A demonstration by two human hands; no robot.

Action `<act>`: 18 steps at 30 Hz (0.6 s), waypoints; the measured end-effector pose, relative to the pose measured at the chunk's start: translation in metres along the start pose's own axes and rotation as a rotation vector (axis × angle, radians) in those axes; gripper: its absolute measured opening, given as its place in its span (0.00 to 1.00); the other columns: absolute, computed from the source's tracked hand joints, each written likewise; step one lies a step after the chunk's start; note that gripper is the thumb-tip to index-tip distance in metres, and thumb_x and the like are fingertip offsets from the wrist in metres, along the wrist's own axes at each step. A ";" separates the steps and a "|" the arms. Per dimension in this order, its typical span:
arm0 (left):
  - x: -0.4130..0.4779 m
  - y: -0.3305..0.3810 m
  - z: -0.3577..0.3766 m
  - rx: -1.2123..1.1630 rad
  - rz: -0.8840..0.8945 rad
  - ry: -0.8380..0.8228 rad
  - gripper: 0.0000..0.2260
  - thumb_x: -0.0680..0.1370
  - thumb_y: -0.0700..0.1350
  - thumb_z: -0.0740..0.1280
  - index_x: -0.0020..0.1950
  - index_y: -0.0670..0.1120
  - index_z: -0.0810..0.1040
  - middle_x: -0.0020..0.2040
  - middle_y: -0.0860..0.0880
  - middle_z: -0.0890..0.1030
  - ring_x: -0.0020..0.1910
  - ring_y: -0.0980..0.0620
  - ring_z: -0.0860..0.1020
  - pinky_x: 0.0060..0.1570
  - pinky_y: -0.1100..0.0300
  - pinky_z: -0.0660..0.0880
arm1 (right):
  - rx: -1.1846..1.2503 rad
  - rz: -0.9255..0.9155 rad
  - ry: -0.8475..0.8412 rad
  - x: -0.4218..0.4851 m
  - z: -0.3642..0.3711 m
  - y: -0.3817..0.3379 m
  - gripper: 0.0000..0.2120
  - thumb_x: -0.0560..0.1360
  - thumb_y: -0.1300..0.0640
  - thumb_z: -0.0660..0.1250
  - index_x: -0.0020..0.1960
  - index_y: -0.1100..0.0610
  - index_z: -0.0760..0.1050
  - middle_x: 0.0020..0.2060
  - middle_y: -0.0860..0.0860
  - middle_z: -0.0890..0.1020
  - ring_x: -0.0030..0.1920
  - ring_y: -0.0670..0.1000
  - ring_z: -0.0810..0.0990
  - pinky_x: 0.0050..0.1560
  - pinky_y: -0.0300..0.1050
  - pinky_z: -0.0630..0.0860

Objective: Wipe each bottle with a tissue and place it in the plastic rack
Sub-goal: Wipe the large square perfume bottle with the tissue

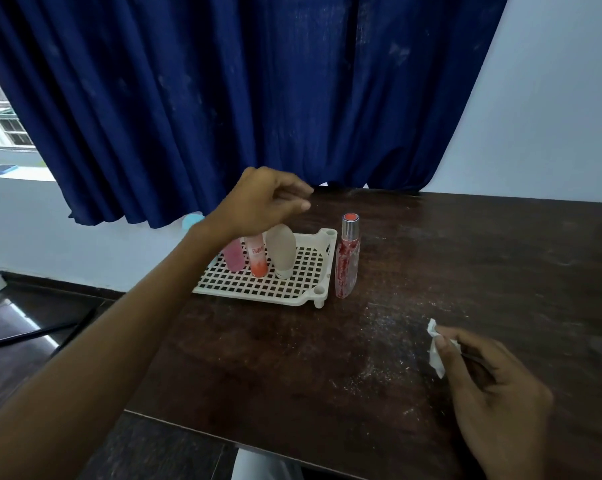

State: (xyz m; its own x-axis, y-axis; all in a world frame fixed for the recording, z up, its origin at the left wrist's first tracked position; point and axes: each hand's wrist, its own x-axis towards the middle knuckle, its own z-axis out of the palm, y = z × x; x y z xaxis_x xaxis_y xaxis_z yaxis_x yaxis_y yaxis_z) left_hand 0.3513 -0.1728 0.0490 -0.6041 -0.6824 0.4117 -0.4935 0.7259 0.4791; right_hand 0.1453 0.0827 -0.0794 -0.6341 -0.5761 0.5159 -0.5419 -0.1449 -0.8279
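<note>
Rack (322,237) holds three bottles, red bottle (347,258) waits beside it; left hand (263,202) hovers loosely open, right hand (493,393) pinches tissue (434,355).

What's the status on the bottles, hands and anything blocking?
Left hand open, empty, above rack. Right hand pinching tissue. Three bottles racked; red bottle on table beside it. Nothing blocking.
</note>
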 end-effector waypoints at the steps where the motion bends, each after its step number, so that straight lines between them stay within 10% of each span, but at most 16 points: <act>1: -0.002 0.008 0.008 -0.069 0.007 0.069 0.12 0.77 0.41 0.73 0.61 0.43 0.83 0.55 0.50 0.85 0.51 0.64 0.83 0.52 0.73 0.76 | 0.006 0.000 -0.003 0.000 0.000 0.001 0.06 0.72 0.62 0.73 0.48 0.52 0.84 0.39 0.47 0.84 0.40 0.37 0.83 0.45 0.23 0.72; 18: -0.015 0.040 0.111 -0.499 -0.144 0.297 0.11 0.80 0.44 0.70 0.62 0.46 0.81 0.54 0.52 0.85 0.55 0.58 0.83 0.59 0.55 0.80 | 0.048 0.088 -0.003 0.001 -0.002 0.003 0.08 0.73 0.61 0.74 0.46 0.48 0.84 0.38 0.43 0.84 0.38 0.40 0.84 0.43 0.26 0.75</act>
State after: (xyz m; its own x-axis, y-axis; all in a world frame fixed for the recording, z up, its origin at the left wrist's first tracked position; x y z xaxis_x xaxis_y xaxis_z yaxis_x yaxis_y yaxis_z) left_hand 0.2709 -0.1243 -0.0242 -0.3168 -0.8178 0.4804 -0.1598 0.5453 0.8228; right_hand 0.1419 0.0829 -0.0808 -0.6761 -0.5909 0.4402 -0.4572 -0.1321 -0.8795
